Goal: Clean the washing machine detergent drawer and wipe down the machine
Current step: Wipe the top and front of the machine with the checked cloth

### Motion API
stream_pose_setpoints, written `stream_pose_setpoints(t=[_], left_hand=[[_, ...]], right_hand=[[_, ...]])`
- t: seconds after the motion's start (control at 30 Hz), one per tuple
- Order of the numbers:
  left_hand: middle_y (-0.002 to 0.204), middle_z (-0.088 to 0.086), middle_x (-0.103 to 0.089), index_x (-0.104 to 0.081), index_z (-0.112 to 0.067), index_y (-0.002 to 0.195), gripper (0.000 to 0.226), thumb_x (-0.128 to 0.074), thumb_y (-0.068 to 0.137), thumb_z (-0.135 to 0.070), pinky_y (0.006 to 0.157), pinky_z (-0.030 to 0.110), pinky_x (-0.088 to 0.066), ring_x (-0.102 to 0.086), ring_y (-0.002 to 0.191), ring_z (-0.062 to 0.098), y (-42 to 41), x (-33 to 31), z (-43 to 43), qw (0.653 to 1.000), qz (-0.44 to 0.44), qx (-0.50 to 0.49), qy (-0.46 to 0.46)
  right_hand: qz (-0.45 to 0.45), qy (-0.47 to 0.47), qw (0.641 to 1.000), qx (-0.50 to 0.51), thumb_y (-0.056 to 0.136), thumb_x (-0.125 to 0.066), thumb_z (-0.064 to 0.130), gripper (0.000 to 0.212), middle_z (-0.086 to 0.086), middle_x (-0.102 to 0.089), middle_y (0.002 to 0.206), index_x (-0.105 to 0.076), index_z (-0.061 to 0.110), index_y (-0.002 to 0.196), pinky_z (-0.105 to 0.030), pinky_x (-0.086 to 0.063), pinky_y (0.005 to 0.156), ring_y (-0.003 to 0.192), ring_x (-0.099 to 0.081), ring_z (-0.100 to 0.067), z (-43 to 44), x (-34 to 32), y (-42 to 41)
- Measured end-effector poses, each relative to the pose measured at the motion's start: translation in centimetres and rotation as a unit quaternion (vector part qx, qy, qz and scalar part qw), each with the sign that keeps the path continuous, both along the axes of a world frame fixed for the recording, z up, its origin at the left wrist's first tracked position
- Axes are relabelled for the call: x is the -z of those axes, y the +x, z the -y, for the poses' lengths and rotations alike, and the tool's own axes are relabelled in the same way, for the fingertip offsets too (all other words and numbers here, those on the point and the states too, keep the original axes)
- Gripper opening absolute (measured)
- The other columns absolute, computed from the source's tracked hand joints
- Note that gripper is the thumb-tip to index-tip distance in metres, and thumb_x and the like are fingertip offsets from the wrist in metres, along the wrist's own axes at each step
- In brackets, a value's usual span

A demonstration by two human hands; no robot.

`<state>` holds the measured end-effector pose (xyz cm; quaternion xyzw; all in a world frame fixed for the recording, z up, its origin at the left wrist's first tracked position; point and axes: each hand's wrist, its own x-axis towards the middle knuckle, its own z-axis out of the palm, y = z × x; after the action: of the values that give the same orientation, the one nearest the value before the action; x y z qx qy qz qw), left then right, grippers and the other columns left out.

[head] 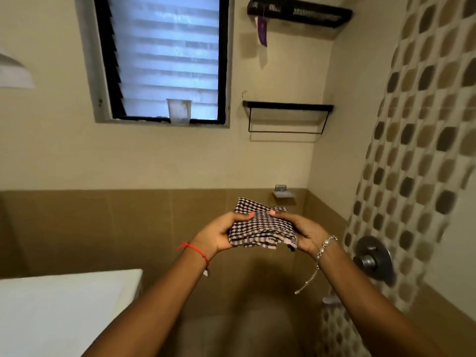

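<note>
A folded black-and-white checked cloth [260,226] is held up in front of me at chest height. My left hand [219,234] grips its left edge, thumb on top. My right hand [302,231] grips its right edge the same way. The white top of the washing machine [64,305] shows at the lower left, below and left of my left forearm. The detergent drawer is not in view.
A louvred window [164,57] with a plastic cup [179,110] on its sill is on the far wall. Two black wall shelves [288,106] hang right of it. A soap dish [283,194] and a metal tap valve [372,258] stand on the right.
</note>
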<state>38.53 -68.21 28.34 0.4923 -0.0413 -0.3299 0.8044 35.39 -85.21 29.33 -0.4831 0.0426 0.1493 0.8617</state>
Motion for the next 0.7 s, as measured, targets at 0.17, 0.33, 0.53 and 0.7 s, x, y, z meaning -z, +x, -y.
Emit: stream_pose_setpoints(t=[0.17, 0.33, 0.53, 0.7], left_hand=[[0.084, 0.016, -0.071, -0.053, 0.001, 0.106, 0.016, -0.046, 0.092, -0.001, 0.074, 0.039, -0.056, -0.071, 0.065, 0.024, -7.8, 2.0, -3.0, 1.0, -0.008, -0.014, 0.012], [0.099, 0.015, -0.062, -0.05, -0.006, 0.112, 0.022, -0.043, 0.093, 0.002, 0.062, 0.034, -0.059, -0.071, 0.068, 0.021, -14.2, 3.3, -7.0, 0.999, -0.002, -0.043, -0.016], [0.099, 0.013, -0.062, -0.053, -0.01, 0.105, 0.015, -0.047, 0.092, -0.004, 0.067, 0.033, -0.058, -0.067, 0.08, 0.022, -20.7, 5.5, -12.7, 0.999, -0.028, -0.039, 0.017], [0.094, 0.013, -0.067, -0.053, -0.008, 0.107, 0.016, -0.052, 0.092, -0.015, 0.067, 0.034, -0.058, -0.062, 0.088, 0.026, -25.4, 7.8, -17.6, 0.994, -0.1, -0.028, 0.042]], right_hand=[[-0.025, 0.021, 0.999, -0.041, 0.046, -0.082, -0.01, 0.076, -0.028, -0.066, 0.101, -0.051, -0.01, 0.115, -0.043, -0.059, 0.065, 0.083, -0.069, -0.036, -2.3, 2.5, -7.4], [-0.014, 0.033, 0.997, -0.066, 0.024, -0.09, -0.009, 0.106, -0.028, -0.057, 0.121, -0.049, -0.007, 0.122, -0.043, -0.058, 0.069, 0.093, -0.067, -0.036, -5.6, 4.7, -13.5], [-0.045, 0.03, 0.992, -0.113, 0.034, -0.089, -0.009, 0.097, -0.026, -0.06, 0.12, -0.05, 0.004, 0.122, -0.048, -0.056, 0.076, 0.1, -0.064, -0.038, -10.2, 7.6, -20.3], [-0.068, 0.027, 0.991, -0.111, 0.036, -0.088, -0.01, 0.104, -0.026, -0.059, 0.12, -0.045, 0.006, 0.129, -0.046, -0.058, 0.072, 0.1, -0.064, -0.039, -14.6, 10.2, -25.1]])
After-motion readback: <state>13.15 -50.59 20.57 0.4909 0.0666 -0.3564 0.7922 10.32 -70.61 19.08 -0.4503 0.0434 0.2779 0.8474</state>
